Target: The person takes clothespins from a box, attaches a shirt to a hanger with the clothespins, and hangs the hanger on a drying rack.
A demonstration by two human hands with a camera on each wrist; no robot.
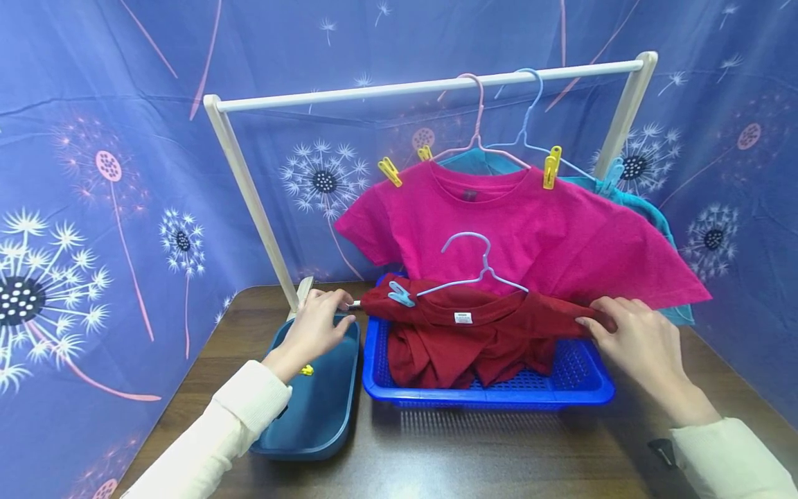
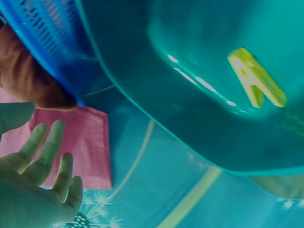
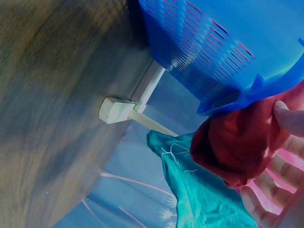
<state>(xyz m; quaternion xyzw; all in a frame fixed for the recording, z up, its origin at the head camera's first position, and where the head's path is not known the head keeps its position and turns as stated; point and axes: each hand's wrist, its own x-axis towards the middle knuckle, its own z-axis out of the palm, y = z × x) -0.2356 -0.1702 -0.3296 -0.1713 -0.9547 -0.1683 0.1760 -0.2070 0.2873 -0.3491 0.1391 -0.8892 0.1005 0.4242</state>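
Note:
A dark red T-shirt lies partly in a blue basket, with a pale blue hanger through its neck. One light blue clothespin sits at its left shoulder. My right hand pinches the sleeve on the right between thumb and fingers; in the right wrist view the red cloth lies under the thumb. Just off the left sleeve is my left hand, above a dark teal tray. Its fingers are spread and hold nothing. A yellow clothespin lies in the tray.
Behind the basket a rack carries a magenta T-shirt on a pink hanger, with yellow clothespins. A teal garment on a blue hanger hangs behind it. A small black object lies near my right sleeve.

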